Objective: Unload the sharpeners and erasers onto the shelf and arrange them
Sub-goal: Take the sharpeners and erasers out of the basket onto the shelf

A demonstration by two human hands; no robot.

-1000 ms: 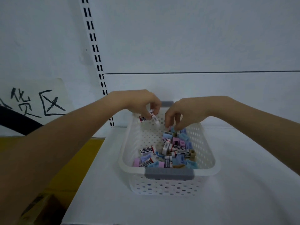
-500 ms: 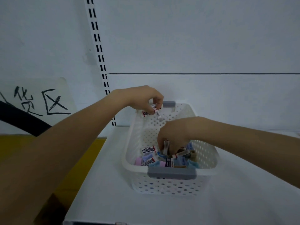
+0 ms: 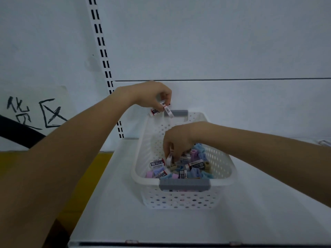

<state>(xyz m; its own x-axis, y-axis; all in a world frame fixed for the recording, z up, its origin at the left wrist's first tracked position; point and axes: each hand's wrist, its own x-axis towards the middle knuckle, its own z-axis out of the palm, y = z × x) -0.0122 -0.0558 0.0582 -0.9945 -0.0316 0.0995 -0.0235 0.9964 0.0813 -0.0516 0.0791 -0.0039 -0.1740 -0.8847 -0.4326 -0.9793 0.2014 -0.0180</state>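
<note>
- Your right hand is nearer the heap: its fingertips point down and pinch a white eraser standing on end at the heap's left edge (so lift straight up).
- Your left hand grips two sleeved erasers above the far rim of the basket.
- Loose erasers and sharpeners fill the basket's near half, and it sits on the shelf.

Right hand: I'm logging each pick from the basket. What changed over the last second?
The right hand moved from beside the left hand down and nearer into the pile of erasers and pastel sharpeners, where its fingers curl on a white eraser. Unchanged: the left hand holds two white sleeved erasers over the far rim of the white perforated plastic basket.
</note>
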